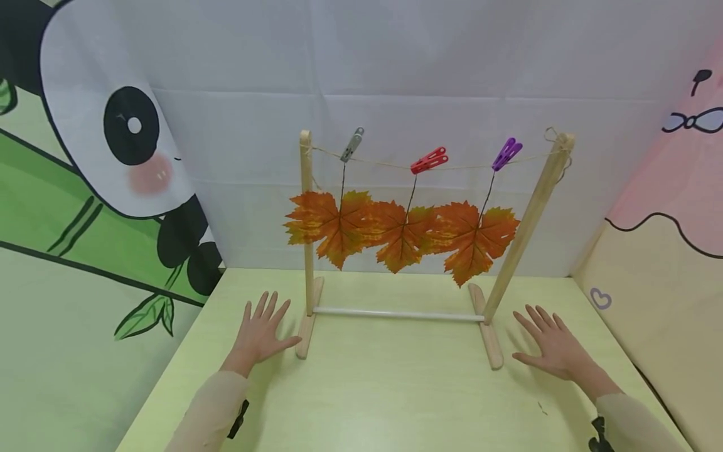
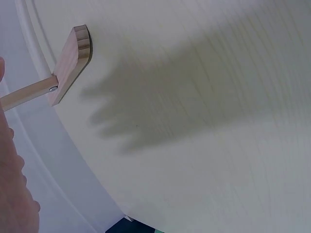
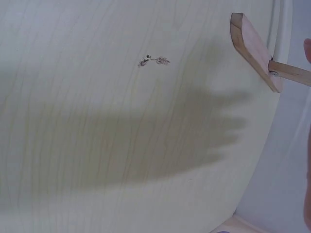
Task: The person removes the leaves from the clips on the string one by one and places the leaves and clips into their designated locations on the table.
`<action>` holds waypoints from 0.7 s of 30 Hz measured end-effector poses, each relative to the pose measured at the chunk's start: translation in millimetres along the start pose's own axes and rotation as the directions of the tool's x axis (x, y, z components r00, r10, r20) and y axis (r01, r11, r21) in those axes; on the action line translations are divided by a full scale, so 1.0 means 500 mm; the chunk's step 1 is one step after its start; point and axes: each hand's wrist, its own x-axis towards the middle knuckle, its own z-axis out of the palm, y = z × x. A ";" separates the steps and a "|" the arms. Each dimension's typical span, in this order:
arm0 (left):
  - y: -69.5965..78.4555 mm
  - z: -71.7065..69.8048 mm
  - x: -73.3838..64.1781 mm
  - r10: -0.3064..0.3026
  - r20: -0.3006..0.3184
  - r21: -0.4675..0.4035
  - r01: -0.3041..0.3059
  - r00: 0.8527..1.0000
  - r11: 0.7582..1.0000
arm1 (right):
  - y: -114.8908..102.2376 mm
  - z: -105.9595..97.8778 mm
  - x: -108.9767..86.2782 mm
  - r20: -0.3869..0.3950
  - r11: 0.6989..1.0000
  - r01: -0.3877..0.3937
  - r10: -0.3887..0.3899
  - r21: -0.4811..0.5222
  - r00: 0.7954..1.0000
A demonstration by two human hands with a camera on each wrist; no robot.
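Note:
In the head view a wooden rack [image 1: 395,314] stands on the table with a string [image 1: 384,164] tied between its posts. A grey clothespin [image 1: 352,145], a red clothespin [image 1: 428,161] and a purple clothespin [image 1: 506,154] sit on the string. From each hangs an orange maple leaf by its dark stem: the left leaf [image 1: 333,223], the middle leaf [image 1: 401,235] and the right leaf [image 1: 476,238]. My left hand [image 1: 262,334], fingers spread, hovers beside the rack's left foot. To the right of the right foot, my right hand [image 1: 553,345] is spread too, holding nothing.
Behind the rack hangs a white cloth [image 1: 407,63], with a panda drawing [image 1: 113,125] at left and a pink pattern [image 1: 672,169] at right. The pale wood table [image 1: 390,389] bears a small dark mark [image 3: 153,60] near the right hand. Both hands cast shadows on it.

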 end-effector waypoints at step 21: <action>0.036 -0.054 0.036 0.174 -0.155 -0.045 -0.183 0.972 0.982 | -0.028 -0.055 0.063 -0.126 0.992 0.129 -0.126 0.013 0.984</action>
